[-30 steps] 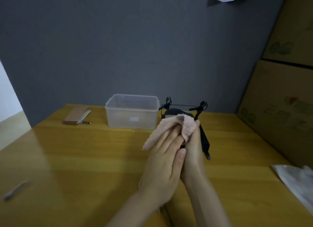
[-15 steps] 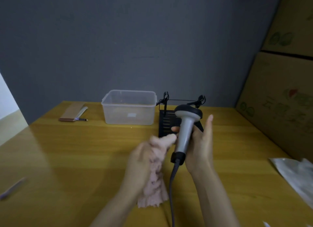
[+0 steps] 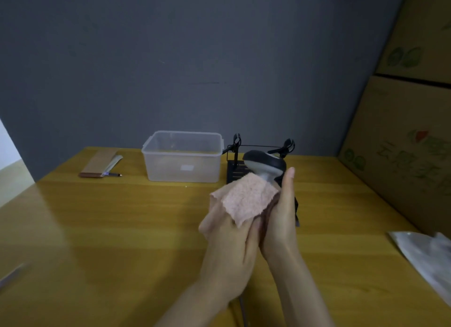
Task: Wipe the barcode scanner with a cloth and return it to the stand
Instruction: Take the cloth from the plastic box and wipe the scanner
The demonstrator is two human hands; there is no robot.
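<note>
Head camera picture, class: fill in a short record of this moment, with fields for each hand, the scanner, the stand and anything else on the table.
left hand: presses a pink cloth around the scanner's handle
right hand: grips the handle from the other side
scanner: upright, dark head above the cloth, handle covered
stand: black, behind the hands, no scanner in it
table: yellow wood
other things: clear plastic box; notebook with a pen, far left

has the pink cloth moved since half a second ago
Yes. The pink cloth hung low over the table beside the scanner's handle; now the left hand has it up over the handle, just below the scanner head and nearer the stand.
</note>
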